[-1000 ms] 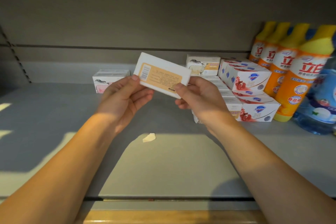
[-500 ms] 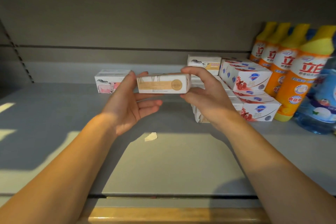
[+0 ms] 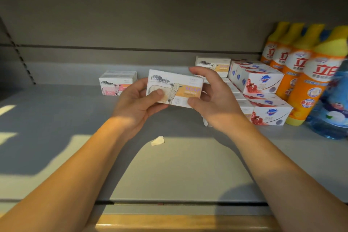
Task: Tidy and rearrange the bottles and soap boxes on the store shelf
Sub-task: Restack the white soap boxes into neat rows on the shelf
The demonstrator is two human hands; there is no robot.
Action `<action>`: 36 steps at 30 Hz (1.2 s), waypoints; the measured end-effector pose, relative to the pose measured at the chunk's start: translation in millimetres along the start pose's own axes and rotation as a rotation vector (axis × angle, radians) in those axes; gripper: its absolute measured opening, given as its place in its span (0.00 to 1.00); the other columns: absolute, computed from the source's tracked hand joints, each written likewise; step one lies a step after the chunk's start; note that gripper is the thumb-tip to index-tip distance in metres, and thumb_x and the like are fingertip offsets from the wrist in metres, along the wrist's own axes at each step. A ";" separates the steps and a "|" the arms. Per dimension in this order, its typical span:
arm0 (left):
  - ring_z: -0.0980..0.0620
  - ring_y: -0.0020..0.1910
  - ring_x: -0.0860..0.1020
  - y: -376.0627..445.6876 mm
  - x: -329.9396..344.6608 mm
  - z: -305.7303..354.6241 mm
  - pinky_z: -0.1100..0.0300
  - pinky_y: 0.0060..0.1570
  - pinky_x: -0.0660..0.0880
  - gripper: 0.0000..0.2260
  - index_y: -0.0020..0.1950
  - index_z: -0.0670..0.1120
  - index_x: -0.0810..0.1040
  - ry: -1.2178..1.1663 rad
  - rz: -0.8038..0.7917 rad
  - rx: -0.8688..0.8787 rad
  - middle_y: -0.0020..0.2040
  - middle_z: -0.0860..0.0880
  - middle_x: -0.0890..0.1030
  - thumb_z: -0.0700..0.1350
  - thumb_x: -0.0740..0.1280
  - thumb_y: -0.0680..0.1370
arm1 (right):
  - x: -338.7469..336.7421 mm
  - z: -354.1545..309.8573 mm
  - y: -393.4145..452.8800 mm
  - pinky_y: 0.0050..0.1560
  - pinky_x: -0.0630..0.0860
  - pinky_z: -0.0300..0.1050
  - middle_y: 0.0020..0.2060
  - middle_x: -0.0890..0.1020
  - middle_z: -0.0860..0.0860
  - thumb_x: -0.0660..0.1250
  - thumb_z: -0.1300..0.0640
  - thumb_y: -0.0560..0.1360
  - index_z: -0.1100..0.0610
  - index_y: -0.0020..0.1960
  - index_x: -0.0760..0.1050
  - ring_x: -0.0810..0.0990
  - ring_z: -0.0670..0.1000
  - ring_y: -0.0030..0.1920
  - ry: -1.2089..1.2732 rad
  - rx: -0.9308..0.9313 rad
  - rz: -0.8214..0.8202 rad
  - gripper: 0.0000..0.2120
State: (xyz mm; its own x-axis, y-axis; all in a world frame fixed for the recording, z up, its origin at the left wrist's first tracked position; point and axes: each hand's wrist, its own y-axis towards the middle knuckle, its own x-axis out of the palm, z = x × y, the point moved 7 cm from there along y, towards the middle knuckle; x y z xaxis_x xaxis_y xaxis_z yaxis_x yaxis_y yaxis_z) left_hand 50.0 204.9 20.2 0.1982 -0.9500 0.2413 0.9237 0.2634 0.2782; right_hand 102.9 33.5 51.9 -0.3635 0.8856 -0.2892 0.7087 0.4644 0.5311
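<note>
Both hands hold the sheep-printed soap box (image 3: 174,88) above the shelf (image 3: 56,111): left hand (image 3: 137,102) at nine o'clock, right hand (image 3: 212,98) at three, fingers curled around its ends.

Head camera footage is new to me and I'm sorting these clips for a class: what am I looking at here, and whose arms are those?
The camera sits on a person's head, looking forward and down, so the arms are the wearer's own. There is no machine. The left hand and right hand together hold a sheep-print soap box above a grey store shelf. On the shelf lie a pink sheep soap box, stacked white soap boxes, orange bottles, a blue bottle and a small paper scrap.
</note>
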 end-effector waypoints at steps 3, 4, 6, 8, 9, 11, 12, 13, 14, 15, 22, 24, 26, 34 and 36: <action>0.42 0.56 0.81 -2.4 1.2 8.0 0.52 0.52 0.79 0.20 0.65 0.43 0.75 0.038 -0.010 0.088 0.56 0.42 0.83 0.34 0.70 0.73 | 1.4 -0.9 0.2 0.63 0.74 0.46 0.61 0.73 0.45 0.68 0.71 0.68 0.46 0.66 0.71 0.75 0.45 0.61 -0.178 -0.048 -0.002 0.32; 0.42 0.57 0.81 -3.2 1.8 10.4 0.51 0.54 0.79 0.21 0.64 0.44 0.76 0.069 -0.004 0.118 0.57 0.42 0.83 0.34 0.71 0.72 | 1.1 -0.5 0.6 0.62 0.72 0.40 0.60 0.73 0.44 0.69 0.70 0.68 0.46 0.67 0.71 0.74 0.42 0.59 -0.233 -0.057 0.001 0.32; 0.43 0.57 0.80 -4.9 3.5 14.9 0.50 0.55 0.77 0.22 0.62 0.47 0.78 0.152 0.016 0.182 0.57 0.45 0.83 0.36 0.72 0.69 | -0.1 -1.8 0.4 0.55 0.67 0.27 0.59 0.73 0.44 0.69 0.67 0.69 0.47 0.67 0.71 0.72 0.37 0.55 -0.315 -0.086 0.016 0.31; 0.51 0.55 0.81 -6.9 7.5 19.3 0.57 0.52 0.77 0.23 0.61 0.51 0.79 0.236 0.019 0.247 0.56 0.51 0.84 0.35 0.72 0.68 | -1.5 -4.6 -0.3 0.52 0.65 0.25 0.58 0.75 0.45 0.71 0.60 0.70 0.48 0.67 0.73 0.72 0.37 0.53 -0.340 -0.110 0.033 0.26; 0.54 0.54 0.81 -7.9 10.1 21.2 0.62 0.50 0.77 0.24 0.61 0.52 0.79 0.261 0.009 0.276 0.55 0.53 0.84 0.34 0.73 0.68 | -2.0 -6.1 -0.8 0.53 0.66 0.26 0.57 0.76 0.45 0.72 0.56 0.70 0.49 0.66 0.73 0.73 0.39 0.54 -0.339 -0.115 0.039 0.24; 0.57 0.53 0.81 -9.4 14.0 23.0 0.67 0.48 0.76 0.24 0.60 0.54 0.79 0.275 -0.013 0.307 0.55 0.56 0.84 0.32 0.73 0.69 | -1.6 -9.1 -1.9 0.55 0.69 0.32 0.56 0.78 0.46 0.71 0.50 0.70 0.50 0.65 0.74 0.75 0.43 0.55 -0.318 -0.119 0.041 0.24; 0.58 0.53 0.81 -9.7 15.1 23.2 0.67 0.48 0.76 0.24 0.60 0.54 0.79 0.276 -0.021 0.314 0.55 0.56 0.84 0.31 0.72 0.69 | -1.3 -10.6 -2.2 0.56 0.70 0.35 0.56 0.78 0.46 0.70 0.49 0.70 0.51 0.65 0.75 0.75 0.44 0.55 -0.307 -0.124 0.040 0.24; 0.58 0.53 0.81 -9.8 15.7 23.3 0.67 0.48 0.76 0.25 0.60 0.54 0.79 0.280 -0.027 0.317 0.55 0.56 0.84 0.31 0.72 0.70 | -1.3 -12.1 -2.6 0.56 0.71 0.37 0.56 0.79 0.46 0.70 0.49 0.70 0.50 0.65 0.75 0.76 0.45 0.56 -0.306 -0.129 0.039 0.24; 0.57 0.53 0.81 -9.8 15.9 22.9 0.67 0.48 0.76 0.24 0.60 0.54 0.79 0.284 -0.029 0.315 0.55 0.55 0.84 0.31 0.72 0.70 | -1.5 -13.3 -2.7 0.57 0.71 0.39 0.56 0.79 0.46 0.71 0.49 0.70 0.50 0.65 0.75 0.76 0.46 0.56 -0.313 -0.136 0.037 0.23; 0.57 0.52 0.81 -9.6 15.8 22.4 0.67 0.48 0.76 0.24 0.60 0.54 0.80 0.286 -0.028 0.309 0.54 0.55 0.84 0.30 0.72 0.70 | -1.7 -14.0 -2.5 0.57 0.71 0.40 0.56 0.78 0.46 0.71 0.50 0.71 0.50 0.65 0.75 0.75 0.46 0.56 -0.324 -0.142 0.032 0.23; 0.48 0.49 0.83 -3.6 8.5 13.4 0.54 0.50 0.80 0.18 0.55 0.54 0.81 0.314 -0.001 0.232 0.52 0.51 0.85 0.38 0.75 0.69 | -7.6 -15.8 -2.1 0.58 0.68 0.41 0.56 0.78 0.49 0.70 0.56 0.72 0.54 0.64 0.76 0.74 0.52 0.58 -0.400 -0.156 0.054 0.21; 0.50 0.46 0.83 1.6 -0.6 4.2 0.53 0.53 0.80 0.16 0.53 0.54 0.81 0.414 0.055 0.173 0.50 0.50 0.85 0.37 0.74 0.71 | -20.9 -16.6 2.6 0.58 0.65 0.39 0.58 0.78 0.52 0.71 0.60 0.73 0.55 0.65 0.75 0.73 0.55 0.60 -0.459 -0.147 0.112 0.21; 0.53 0.46 0.82 5.6 -8.0 -7.8 0.57 0.57 0.77 0.13 0.51 0.55 0.80 0.608 0.109 0.111 0.48 0.51 0.85 0.38 0.72 0.73 | -38.6 -14.0 9.8 0.58 0.64 0.39 0.59 0.77 0.52 0.71 0.59 0.74 0.54 0.66 0.74 0.72 0.55 0.61 -0.520 -0.105 0.155 0.21; 0.48 0.63 0.75 16.5 -14.4 -35.9 0.62 0.58 0.68 0.18 0.65 0.53 0.76 1.270 0.071 -0.058 0.64 0.51 0.79 0.54 0.65 0.77 | -84.3 10.9 58.8 0.65 0.65 0.49 0.64 0.75 0.53 0.67 0.52 0.77 0.52 0.70 0.71 0.69 0.58 0.65 -0.956 -0.005 0.029 0.22; 0.45 0.65 0.73 17.1 -14.2 -42.4 0.56 0.64 0.68 0.19 0.68 0.53 0.74 1.367 0.034 -0.095 0.66 0.49 0.77 0.55 0.63 0.77 | -85.7 18.2 71.1 0.67 0.65 0.53 0.65 0.76 0.54 0.66 0.50 0.78 0.52 0.71 0.70 0.71 0.58 0.65 -1.061 0.004 -0.030 0.23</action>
State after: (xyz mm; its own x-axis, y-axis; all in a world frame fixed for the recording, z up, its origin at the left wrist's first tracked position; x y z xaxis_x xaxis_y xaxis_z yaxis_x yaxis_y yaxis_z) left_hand 76.9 215.8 -17.8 0.3324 -0.3650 -0.8696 0.9196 0.3301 0.2129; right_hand 195.4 -9.6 99.9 0.3316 0.4094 -0.8500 0.7108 0.4840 0.5104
